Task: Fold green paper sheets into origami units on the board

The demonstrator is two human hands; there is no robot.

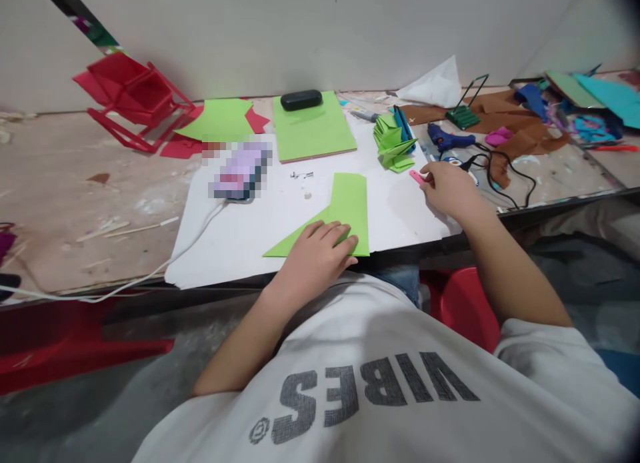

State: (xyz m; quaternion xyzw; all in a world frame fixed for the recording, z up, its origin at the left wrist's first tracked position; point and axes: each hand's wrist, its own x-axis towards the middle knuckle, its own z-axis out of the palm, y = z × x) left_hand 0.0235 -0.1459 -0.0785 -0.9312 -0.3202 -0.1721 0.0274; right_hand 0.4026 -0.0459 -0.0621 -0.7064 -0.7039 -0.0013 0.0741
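A folded sheet of light green paper [351, 206] lies on the white board [220, 239] near the table's front edge. Its left part tapers to a point, and an upright strip stands at its right. My left hand [320, 253] rests on its lower part, fingers flat and slightly apart. To the right, my right hand [450, 189] pinches a slim pink tool [416, 177] with a rounded end; the rest of it is hidden by the fingers. Just beyond that hand sit folded green paper pieces [393, 143].
A phone [241, 169] trails a white cable [200, 229] leftward. Behind stand a red paper rocking chair [137, 99] and a green paper stack [315, 133] bearing a black case [301, 100]. A blue glue gun [450, 138], its black cord [520, 159] and brown scraps [530, 136] lie right.
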